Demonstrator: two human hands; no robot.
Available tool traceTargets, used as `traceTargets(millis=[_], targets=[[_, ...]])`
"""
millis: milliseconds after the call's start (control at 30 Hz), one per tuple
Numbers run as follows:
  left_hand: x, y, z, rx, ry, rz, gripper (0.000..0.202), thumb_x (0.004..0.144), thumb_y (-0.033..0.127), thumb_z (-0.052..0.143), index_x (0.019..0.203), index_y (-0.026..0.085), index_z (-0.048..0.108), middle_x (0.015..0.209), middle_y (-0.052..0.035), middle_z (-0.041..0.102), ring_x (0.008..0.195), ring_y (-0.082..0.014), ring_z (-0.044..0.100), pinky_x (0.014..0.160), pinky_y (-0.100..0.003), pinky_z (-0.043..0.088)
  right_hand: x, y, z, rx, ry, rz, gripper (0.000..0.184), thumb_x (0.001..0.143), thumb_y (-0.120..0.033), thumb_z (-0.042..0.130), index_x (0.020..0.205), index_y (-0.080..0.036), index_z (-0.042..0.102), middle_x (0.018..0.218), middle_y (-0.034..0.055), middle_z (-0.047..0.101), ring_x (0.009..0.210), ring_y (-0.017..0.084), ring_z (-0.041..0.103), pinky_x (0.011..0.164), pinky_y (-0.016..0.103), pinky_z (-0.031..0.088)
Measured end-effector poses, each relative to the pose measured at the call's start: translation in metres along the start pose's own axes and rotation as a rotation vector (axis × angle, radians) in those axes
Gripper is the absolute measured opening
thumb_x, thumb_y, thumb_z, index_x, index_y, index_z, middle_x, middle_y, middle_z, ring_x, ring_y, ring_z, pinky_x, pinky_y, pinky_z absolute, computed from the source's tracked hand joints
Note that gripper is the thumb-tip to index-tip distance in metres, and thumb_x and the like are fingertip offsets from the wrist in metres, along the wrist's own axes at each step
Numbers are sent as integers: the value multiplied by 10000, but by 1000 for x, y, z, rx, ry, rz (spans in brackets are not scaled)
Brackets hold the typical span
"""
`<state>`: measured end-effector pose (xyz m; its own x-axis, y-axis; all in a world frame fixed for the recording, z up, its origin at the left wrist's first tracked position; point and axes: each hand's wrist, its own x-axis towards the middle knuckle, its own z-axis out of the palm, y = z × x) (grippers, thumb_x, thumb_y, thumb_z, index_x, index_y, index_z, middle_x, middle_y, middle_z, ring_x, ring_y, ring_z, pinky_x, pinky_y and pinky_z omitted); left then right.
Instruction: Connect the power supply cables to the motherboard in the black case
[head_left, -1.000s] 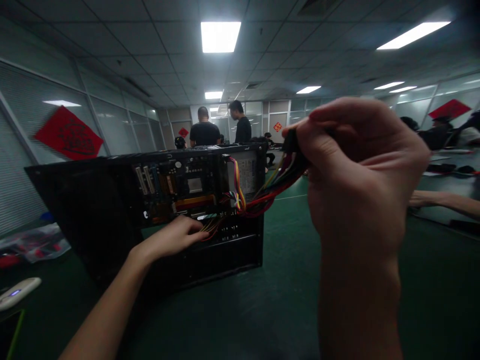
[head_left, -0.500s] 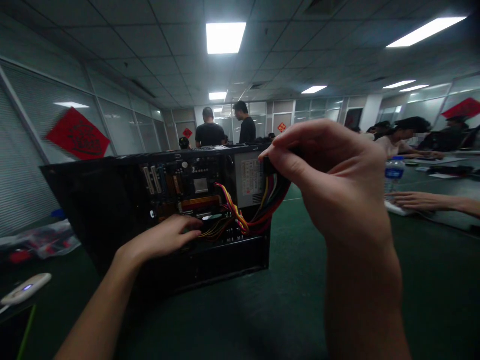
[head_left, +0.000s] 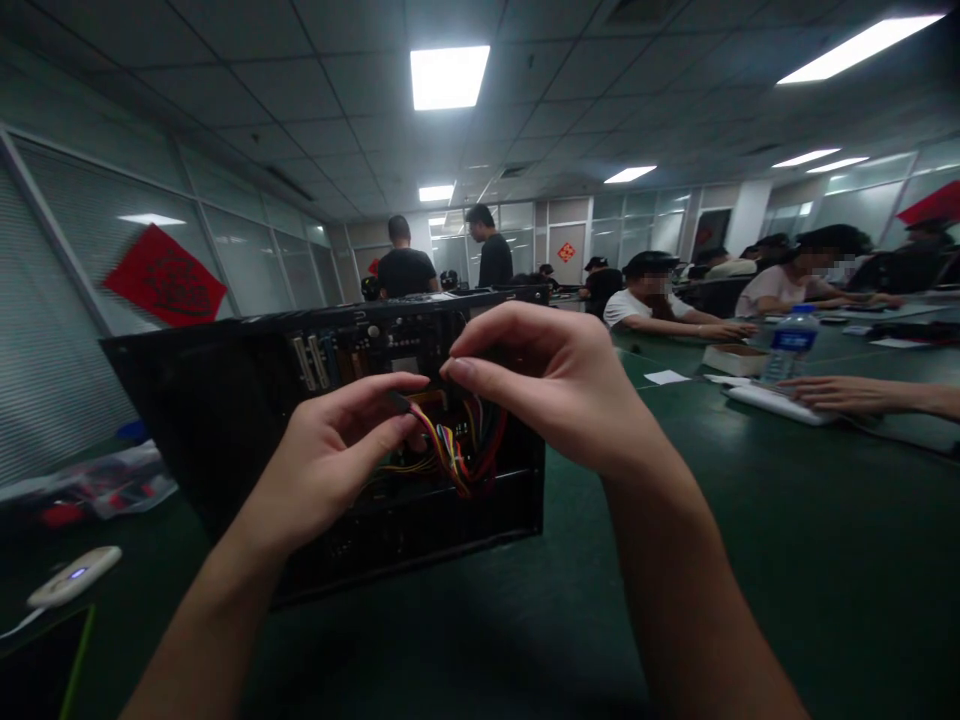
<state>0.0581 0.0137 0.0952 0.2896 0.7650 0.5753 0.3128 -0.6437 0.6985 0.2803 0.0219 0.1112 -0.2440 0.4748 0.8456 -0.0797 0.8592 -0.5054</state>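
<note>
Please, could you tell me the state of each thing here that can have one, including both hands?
Left bare hand: pinching a small dark connector.
Right bare hand: pinched shut; what it holds is hidden.
Black metal computer case: standing, near side open.
Multicoloured cable bundle: bunched, hanging in a loop.
Clear plastic bottle with blue cap: upright, capped.
White oval device: display lit.
Square white ceiling light: on.

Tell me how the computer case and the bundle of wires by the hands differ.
Colour: the computer case is black; the wires mix yellow, red and white.
Shape: the case is boxy with straight edges; the wires are thin and curved.
Pose: the case stands on the green table; the wires sag by the left hand and right hand.
Both are in front of the person.
</note>
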Motion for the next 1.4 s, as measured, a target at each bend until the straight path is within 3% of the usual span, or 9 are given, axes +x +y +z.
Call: traceTargets(millis=[233, 367, 667, 867, 1000, 1167, 1400], targets=[[-7, 4, 1, 266, 42, 202, 481, 921, 326, 711, 1389, 222, 671, 1081, -42, 802, 893, -186, 770, 889, -295, 647, 7, 30, 11, 151, -138, 164, 329, 821, -457, 809, 928, -155, 733, 874, 25, 717, 803, 142, 660, 717, 263, 541], [-7, -2, 0, 301, 40, 223, 530, 919, 320, 722, 1434, 232, 632, 1014, -29, 805, 818, -155, 760, 844, -256, 641, 9, 39, 15, 234, -153, 211, 352, 802, -477, 818, 907, -155, 726, 862, 15, 711, 775, 126, 640, 698, 250, 518], [-3, -10, 0, 172, 73, 185, 496, 894, 331, 755, 1371, 218, 679, 919, -21, 800, 793, -149, 755, 730, -196, 628, 8, 44, 20, 290, -140, 268, 372, 768, -478, 842, 892, -159, 696, 810, -9, 672, 718, 111, 602, 646, 236, 487], [-4, -8, -3, 275, 41, 154, 527, 914, 376, 722, 1405, 195, 657, 1149, -79, 792, 951, -220, 771, 907, -331, 643, 10, 54, 27, 276, -77, 234, 436, 740, -498, 861, 904, -171, 623, 895, 4, 681, 813, 121, 629, 739, 253, 530], [-3, -13, -7, 324, 34, 196, 468, 907, 395, 712, 1330, 194, 714, 1291, -85, 741, 1068, -255, 754, 1023, -396, 605, 11, 60, 32, 292, -29, 203, 493, 713, -467, 891, 982, -181, 593, 951, 20, 690, 908, 138, 659, 829, 278, 550], [0, -21, -11, 438, 29, 272, 463, 917, 405, 680, 1327, 191, 717, 1251, -83, 759, 1023, -248, 767, 985, -396, 624, 11, 67, 32, 247, -42, 206, 499, 729, -430, 887, 1064, -171, 623, 980, 29, 703, 939, 143, 667, 874, 297, 554], [5, -31, -16, 665, 8, 461, 408, 964, 309, 589, 1316, 146, 715, 1179, -105, 783, 1002, -228, 769, 931, -325, 628, 11, 75, 35, 216, -16, 215, 338, 806, -350, 814, 1047, -159, 675, 1028, 41, 716, 958, 137, 668, 881, 287, 551]])
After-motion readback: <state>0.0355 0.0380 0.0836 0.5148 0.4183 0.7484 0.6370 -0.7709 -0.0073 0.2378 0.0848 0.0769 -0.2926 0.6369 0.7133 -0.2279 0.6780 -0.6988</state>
